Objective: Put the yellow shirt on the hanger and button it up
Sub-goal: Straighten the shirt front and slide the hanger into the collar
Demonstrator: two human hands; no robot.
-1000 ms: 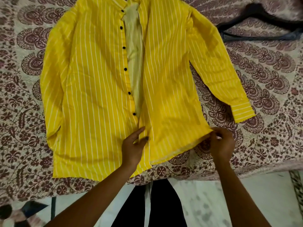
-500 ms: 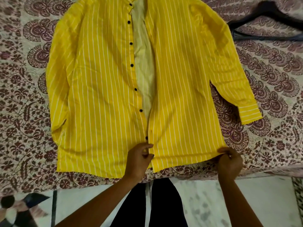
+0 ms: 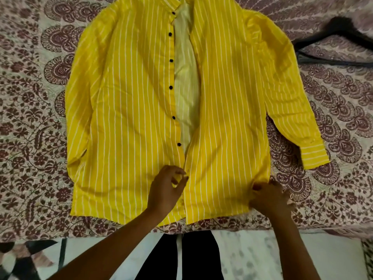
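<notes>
The yellow shirt [image 3: 129, 118] lies unbuttoned on the bed [image 3: 30, 122], collar far, hem near. The right grip [image 3: 269, 199] pinches its hem corner; the left grip [image 3: 165, 190] curls at the placket, hold unclear. The hanger [image 3: 341, 27] lies well off to the right, nearer the right grip.

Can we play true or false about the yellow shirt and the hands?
1. The yellow shirt lies spread on the patterned bedsheet. True.
2. The hanger is inside the shirt. False: it lies on the bedsheet beside the shirt.
3. The shirt is buttoned up. False: the front gapes open and the black buttons in view are undone.
4. The left hand pinches the shirt's front edge near the hem. True.
5. The right hand holds the cuff. False: it grips the shirt's lower corner; the cuff lies free.
</notes>
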